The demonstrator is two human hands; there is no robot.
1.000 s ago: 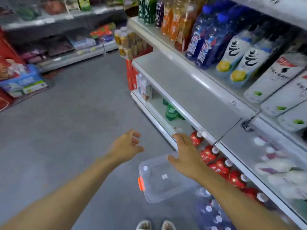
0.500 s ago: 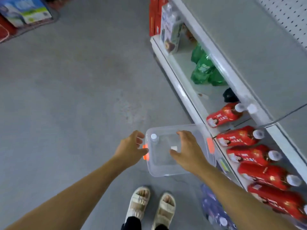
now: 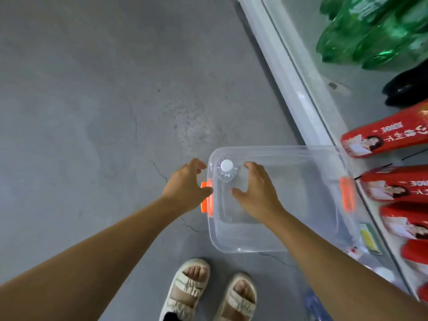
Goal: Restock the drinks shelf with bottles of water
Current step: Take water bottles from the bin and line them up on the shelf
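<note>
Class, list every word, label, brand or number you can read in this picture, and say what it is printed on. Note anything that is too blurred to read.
Red bottles on the low shelf: white characters and a short word in capitals, seen upside down, too blurred to read.
Green bottles: pale label print, blurred, unreadable.
Water bottle in the clear bin: no readable text.
Yellow shelf tag: unreadable.

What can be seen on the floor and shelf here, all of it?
Storage bin: one, clear with orange latches, on the floor by the shelf.
Water bottle: one, clear, white cap, upright in the bin's far left corner.
Red bottles: several, lying on the low shelf.
Green bottles: several, further along the shelf.
Sandals: two, cream.
Left hand: at the bin's left latch.
Right hand: inside the bin, beside the bottle.
</note>
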